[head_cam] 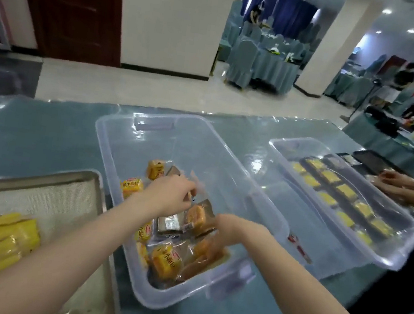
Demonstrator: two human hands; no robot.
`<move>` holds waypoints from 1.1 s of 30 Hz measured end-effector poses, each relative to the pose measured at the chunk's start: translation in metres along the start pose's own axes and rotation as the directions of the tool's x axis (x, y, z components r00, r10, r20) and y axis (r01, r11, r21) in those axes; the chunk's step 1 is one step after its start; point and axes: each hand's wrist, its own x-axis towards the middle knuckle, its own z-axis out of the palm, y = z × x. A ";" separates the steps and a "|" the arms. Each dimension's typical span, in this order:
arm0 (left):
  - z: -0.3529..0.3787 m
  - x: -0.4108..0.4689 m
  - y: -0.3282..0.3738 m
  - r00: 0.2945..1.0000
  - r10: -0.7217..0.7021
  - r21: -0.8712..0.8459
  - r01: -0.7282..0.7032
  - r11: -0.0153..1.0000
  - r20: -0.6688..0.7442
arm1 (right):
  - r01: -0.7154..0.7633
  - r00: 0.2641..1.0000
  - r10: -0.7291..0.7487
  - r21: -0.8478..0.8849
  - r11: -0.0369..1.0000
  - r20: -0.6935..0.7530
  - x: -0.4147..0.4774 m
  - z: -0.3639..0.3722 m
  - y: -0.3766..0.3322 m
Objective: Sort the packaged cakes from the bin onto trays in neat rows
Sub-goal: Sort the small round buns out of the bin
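Left hand [170, 194] pinches a cake [192, 194]; right hand [230, 228] in bin [112, 155].

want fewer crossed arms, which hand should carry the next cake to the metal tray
Left, probably. The left hand is nearer the metal tray and seems to pinch a wrapper; the right hand digs farther right in the bin.

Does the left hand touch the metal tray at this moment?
Apart. The head view shows the left hand inside the clear bin, above the packaged cakes, while the metal tray lies outside the bin's left wall.
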 end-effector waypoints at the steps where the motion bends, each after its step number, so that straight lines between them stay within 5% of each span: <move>1: 0.003 0.004 0.001 1.000 -0.016 0.004 0.016 1.000 0.007 | 0.037 0.998 -0.037 0.004 0.999 0.051 0.010 -0.001 0.005; 10: 0.030 0.026 -0.002 0.962 -0.253 -0.016 0.257 0.966 0.106 | 0.263 0.871 -0.201 -0.081 0.961 0.448 0.059 -0.012 0.022; 14: 0.034 0.023 -0.010 0.935 -0.340 0.009 0.341 0.940 0.100 | 0.297 0.906 -0.282 0.001 0.955 0.314 0.063 -0.007 0.020; 22: 0.036 0.024 -0.018 0.904 -0.416 -0.065 0.423 0.904 0.099 | 0.456 0.877 -0.387 -0.240 0.857 0.285 0.076 0.000 0.019; 28: 0.032 0.020 -0.017 0.876 -0.350 -0.414 0.469 0.780 0.332 | 0.420 0.905 -0.387 0.222 0.880 -0.176 0.076 -0.034 0.034; 31: 0.035 0.022 -0.012 0.882 -0.304 -0.414 0.444 0.795 0.361 | 0.460 0.878 -0.327 0.429 0.777 -0.350 0.072 -0.039 0.027; 33: 0.036 0.024 -0.010 0.905 -0.329 -0.455 0.422 0.784 0.271 | 0.453 0.889 -0.252 0.651 0.609 -0.382 0.071 -0.039 0.020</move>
